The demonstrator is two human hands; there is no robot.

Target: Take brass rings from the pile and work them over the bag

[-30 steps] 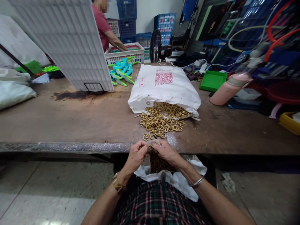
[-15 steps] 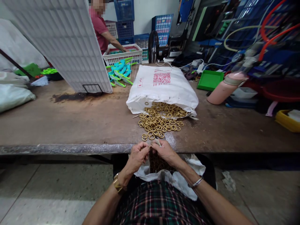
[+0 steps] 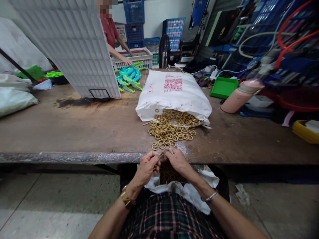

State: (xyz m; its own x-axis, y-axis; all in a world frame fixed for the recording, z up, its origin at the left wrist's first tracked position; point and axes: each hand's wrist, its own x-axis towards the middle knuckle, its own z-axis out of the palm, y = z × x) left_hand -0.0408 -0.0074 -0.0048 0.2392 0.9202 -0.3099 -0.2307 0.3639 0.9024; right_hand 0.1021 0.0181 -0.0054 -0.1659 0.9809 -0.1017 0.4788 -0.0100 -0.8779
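My left hand is closed on a gold-coloured ring, with more rings seeming to lie under its curled fingers. Close beside it, my right hand pinches a small flat pale piece, its kind too small to make out. Both hands meet just off the table's front edge. Below them, a white bag lies open on the lap with many dark rings inside. Beyond the hands, a heap of gold-coloured rings spills from the mouth of a white printed sack lying on the table.
A tall white ribbed panel stands on the table at left. Teal and green pieces lie behind it, near a co-worker's hand and a white crate. To the right are a green tray and a pink bottle.
My left hand has turned slightly, showing rings under its fingers, and my fingertips have shifted a little on the held ring. The co-worker's arm has come forward towards the teal pieces.
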